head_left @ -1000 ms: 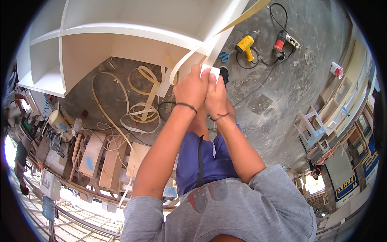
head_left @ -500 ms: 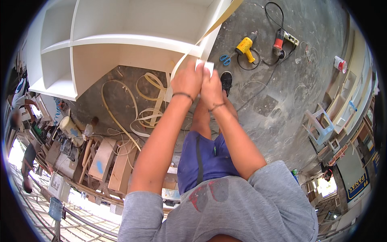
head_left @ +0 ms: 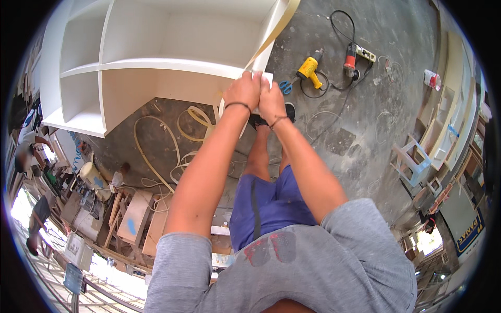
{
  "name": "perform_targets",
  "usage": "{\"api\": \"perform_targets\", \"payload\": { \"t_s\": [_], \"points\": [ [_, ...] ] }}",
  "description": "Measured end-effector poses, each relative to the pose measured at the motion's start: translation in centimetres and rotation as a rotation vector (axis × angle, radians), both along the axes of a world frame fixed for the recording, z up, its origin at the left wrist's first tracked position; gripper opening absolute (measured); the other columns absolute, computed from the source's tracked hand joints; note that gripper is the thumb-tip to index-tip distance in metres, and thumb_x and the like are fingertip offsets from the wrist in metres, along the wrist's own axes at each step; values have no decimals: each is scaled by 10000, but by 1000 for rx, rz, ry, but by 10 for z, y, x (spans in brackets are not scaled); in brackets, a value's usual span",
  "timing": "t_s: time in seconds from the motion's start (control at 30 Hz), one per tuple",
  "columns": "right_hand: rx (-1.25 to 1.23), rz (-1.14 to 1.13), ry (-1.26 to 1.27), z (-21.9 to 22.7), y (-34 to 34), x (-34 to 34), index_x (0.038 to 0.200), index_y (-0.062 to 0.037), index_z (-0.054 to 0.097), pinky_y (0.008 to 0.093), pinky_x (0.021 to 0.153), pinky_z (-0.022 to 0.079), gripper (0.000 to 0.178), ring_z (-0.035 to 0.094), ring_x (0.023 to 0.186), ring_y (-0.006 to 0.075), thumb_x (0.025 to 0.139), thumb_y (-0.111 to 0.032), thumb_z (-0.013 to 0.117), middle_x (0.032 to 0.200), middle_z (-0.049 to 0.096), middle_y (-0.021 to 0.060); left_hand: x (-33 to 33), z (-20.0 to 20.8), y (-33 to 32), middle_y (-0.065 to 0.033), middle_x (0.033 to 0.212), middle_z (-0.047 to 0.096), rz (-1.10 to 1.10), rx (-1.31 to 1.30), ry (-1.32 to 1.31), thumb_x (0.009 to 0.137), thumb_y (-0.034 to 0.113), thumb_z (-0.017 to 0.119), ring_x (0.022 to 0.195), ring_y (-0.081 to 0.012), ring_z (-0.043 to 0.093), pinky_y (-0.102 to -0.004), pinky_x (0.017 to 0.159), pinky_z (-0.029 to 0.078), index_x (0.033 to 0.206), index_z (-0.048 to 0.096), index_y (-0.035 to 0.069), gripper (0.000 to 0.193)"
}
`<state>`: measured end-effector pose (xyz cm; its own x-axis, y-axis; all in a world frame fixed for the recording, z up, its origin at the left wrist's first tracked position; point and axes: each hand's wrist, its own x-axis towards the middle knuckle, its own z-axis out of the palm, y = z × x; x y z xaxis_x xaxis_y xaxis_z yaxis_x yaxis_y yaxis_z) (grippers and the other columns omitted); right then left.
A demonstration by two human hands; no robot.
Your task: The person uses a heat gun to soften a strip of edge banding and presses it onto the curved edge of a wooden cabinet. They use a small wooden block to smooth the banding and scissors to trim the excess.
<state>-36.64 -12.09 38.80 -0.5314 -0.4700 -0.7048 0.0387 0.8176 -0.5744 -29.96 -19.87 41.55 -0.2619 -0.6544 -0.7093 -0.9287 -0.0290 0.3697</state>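
Note:
My left hand (head_left: 242,91) and my right hand (head_left: 272,101) are closed side by side at the front corner of a white shelf cabinet (head_left: 172,64). Between them is a small white flat block (head_left: 268,76), with the thumbs against it; the fingers underneath are hidden. A long pale edge banding strip (head_left: 274,34) runs along the cabinet's upright edge down to my hands, its back side yellowish. More of the strip passes behind my left hand and lies in loose loops (head_left: 194,122) on the floor.
On the floor to the right lie blue-handled scissors (head_left: 285,87), a yellow heat gun (head_left: 308,68), a red angle grinder (head_left: 350,58) and a power strip (head_left: 367,53) with cables. A pale blue stool (head_left: 412,160) stands farther right. Wooden boxes (head_left: 134,216) stand at the left.
My hands, still together on the white block, are slightly farther up and left in the picture. The whole view has shifted a little, and the cabinet sits lower in it.

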Motion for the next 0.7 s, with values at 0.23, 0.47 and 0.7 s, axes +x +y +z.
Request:
{"api": "perform_targets", "payload": {
  "t_s": [0.23, 0.47, 0.7],
  "points": [
    [33, 83, 67, 14, 10, 8, 1009, 117, 528, 512, 870, 440, 591, 570, 974, 513, 960, -457, 399, 1003, 586, 381, 8, 5, 12, -269, 1022, 641, -7, 35, -59, 953, 496, 337, 982, -432, 607, -506, 860, 464, 1062, 597, 49, 529],
    [85, -130, -215, 31, -35, -26, 1031, 126, 533, 497, 864, 455, 583, 572, 985, 506, 963, -437, 398, 1011, 591, 373, -27, 9, -29, -239, 1060, 644, -76, 26, -48, 941, 487, 341, 1013, -410, 600, -493, 889, 457, 1079, 624, 36, 550],
    [-35, 159, 258, -25, 10, -2, 1005, 123, 534, 430, 523, 504, 596, 646, 592, 364, 972, -450, 373, 828, 633, 291, -12, 6, -5, -232, 1091, 646, -83, 58, -115, 958, 491, 330, 1039, -386, 614, -476, 911, 461, 1117, 614, 53, 546]
  ]
}}
